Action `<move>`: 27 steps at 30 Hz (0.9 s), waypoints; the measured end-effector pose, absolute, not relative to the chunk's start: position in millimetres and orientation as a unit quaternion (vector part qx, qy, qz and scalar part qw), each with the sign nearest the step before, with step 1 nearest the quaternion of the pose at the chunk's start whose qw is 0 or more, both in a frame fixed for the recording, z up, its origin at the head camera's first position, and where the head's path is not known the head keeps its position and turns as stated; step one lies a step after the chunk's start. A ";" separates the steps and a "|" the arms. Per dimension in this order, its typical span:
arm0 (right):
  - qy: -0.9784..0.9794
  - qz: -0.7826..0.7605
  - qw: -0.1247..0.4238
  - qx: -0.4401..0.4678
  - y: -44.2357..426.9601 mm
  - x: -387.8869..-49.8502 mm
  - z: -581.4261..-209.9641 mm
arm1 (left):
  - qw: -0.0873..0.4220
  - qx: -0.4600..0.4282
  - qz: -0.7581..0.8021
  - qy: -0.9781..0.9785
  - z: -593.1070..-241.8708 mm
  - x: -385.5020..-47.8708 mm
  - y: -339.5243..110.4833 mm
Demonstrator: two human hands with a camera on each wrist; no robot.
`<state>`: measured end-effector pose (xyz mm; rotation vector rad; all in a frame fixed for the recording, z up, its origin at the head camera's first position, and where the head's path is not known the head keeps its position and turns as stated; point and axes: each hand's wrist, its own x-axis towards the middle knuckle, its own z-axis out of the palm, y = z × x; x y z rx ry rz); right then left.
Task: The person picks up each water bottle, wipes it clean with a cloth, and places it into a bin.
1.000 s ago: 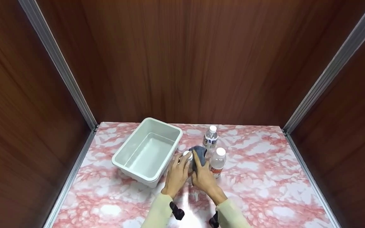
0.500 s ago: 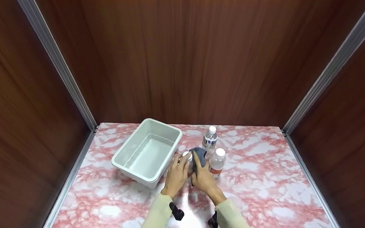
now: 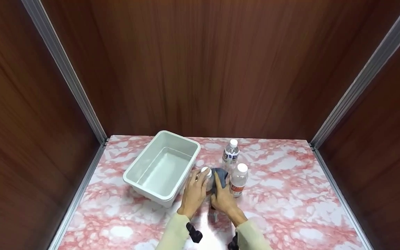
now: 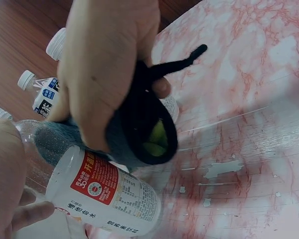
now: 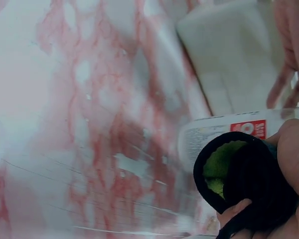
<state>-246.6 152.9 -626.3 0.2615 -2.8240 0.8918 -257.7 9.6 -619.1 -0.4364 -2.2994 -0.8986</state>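
My left hand (image 3: 193, 194) grips a clear bottle with a white cap (image 3: 206, 170) around its upper part. In the left wrist view that bottle shows a red and white label (image 4: 97, 180). Against its right side my right hand (image 3: 225, 200) holds a bundled blue-grey cloth (image 3: 221, 174), index finger laid along it. The cloth has a black edge and a green inside (image 5: 222, 164) in the right wrist view. Close to the right hand stand two more capped bottles, one with an orange-red label (image 3: 237, 188) and one with a white and blue label (image 3: 230, 157).
A pale grey-green rectangular bin (image 3: 163, 170) stands left of the hands, with nothing visible inside. The red and white marbled tabletop (image 3: 290, 194) is bounded by brown wood-like panels (image 3: 200, 69) with metal rails at the corners.
The cloth and my right index finger have moved slightly down and to the right along the gripped bottle. My left hand keeps its grip in nearly the same place.
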 end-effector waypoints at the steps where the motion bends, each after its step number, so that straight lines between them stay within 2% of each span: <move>1: -0.948 0.296 0.077 0.084 153.4 -246.4 -627.7 | 0.311 -0.165 -0.341 -0.871 -618.9 -257.5 9.5; 7: -0.955 0.288 0.031 0.066 155.4 -248.4 -634.8 | 0.315 -0.163 -0.330 -0.875 -619.4 -258.5 10.2; 16: -0.950 0.300 -0.029 0.084 161.5 -244.8 -650.2 | 0.300 -0.158 -0.334 -0.880 -619.6 -254.8 11.1; 23: -0.948 0.306 -0.042 0.075 163.5 -246.7 -649.0 | 0.291 -0.144 -0.334 -0.885 -619.7 -253.1 12.7; 27: -0.951 0.302 -0.014 0.067 164.3 -248.2 -637.9 | 0.292 -0.144 -0.331 -0.886 -619.5 -253.6 12.6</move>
